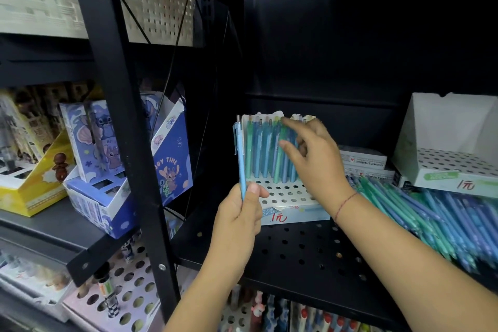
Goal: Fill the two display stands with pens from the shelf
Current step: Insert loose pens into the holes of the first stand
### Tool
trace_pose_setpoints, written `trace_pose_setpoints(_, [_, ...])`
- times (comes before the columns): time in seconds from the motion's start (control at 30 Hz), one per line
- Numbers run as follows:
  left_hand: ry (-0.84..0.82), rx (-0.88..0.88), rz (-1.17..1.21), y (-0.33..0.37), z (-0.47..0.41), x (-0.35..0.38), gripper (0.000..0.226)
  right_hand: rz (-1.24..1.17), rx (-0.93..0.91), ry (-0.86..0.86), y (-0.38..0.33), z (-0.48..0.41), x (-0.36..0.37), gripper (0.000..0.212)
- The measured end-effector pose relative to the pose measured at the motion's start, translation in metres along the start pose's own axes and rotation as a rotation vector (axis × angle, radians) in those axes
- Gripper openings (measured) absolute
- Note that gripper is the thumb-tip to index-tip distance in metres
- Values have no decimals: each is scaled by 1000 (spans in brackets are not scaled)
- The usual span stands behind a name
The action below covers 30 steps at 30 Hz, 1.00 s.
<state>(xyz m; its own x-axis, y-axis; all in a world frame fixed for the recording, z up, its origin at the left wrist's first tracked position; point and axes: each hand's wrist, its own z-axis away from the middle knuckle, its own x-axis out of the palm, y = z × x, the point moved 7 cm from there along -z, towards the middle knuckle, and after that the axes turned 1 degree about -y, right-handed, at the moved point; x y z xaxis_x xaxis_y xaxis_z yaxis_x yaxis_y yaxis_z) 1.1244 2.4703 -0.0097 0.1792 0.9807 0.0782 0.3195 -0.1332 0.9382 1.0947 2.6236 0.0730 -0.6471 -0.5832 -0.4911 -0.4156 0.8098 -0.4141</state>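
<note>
A white display stand [283, 197] with a perforated top sits on the black shelf, its back rows filled with upright blue and green pens [262, 151]. My left hand [239, 213] grips one light blue pen [240, 156] upright just left of the stand. My right hand [315, 159] reaches over the stand, fingers spread and touching the standing pens. A second white stand [447, 167] at the right shows bare holes. A heap of loose blue and green pens [431, 213] lies on the shelf between the stands.
A black shelf post [121, 121] rises at the left. Beyond it stand blue cartoon boxes [172, 153] and a yellow box [32, 186]. Small white boxes [361, 159] are stacked behind the pen heap. Perforated pen trays [129, 291] fill the lower shelf.
</note>
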Motion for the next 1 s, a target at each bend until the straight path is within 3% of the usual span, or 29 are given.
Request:
trace_pose_setpoints(0.1, [-39, -8, -21, -1, 0, 3, 33, -199, 51, 10, -10, 1, -8, 38])
trace_pose_setpoints(0.23, [-91, -12, -59, -3, 0, 8, 31, -718, 220, -337, -29, 8, 11, 31])
trace_pose_setpoints(0.3, [-114, -11, -103, -5, 1, 10, 30, -802, 234, -429, -36, 12, 18, 28])
trace_pose_setpoints(0.4, [-110, 15, -162, -3, 3, 11, 31, -866, 251, -412, -34, 10, 18, 21])
trace_pose_setpoints(0.53, [31, 95, -233, 4, 2, 1, 18, -806, 264, -119, -14, -3, -8, 24])
trace_pose_setpoints(0.63, [149, 119, -273, 7, 4, -7, 11, -582, 182, 70, -6, -4, -22, 32])
trace_pose_setpoints(0.77, [260, 27, -382, 0, -2, -18, 28, -321, 91, 50, -8, 0, -9, 43])
trace_pose_setpoints(0.87, [152, -95, -437, -12, -12, -16, 50, -245, 57, 7, -8, 0, 1, 46])
trace_pose_setpoints(1.0, [79, -97, -498, -14, -15, -15, 55, -211, 17, 1, -10, 0, 3, 47])
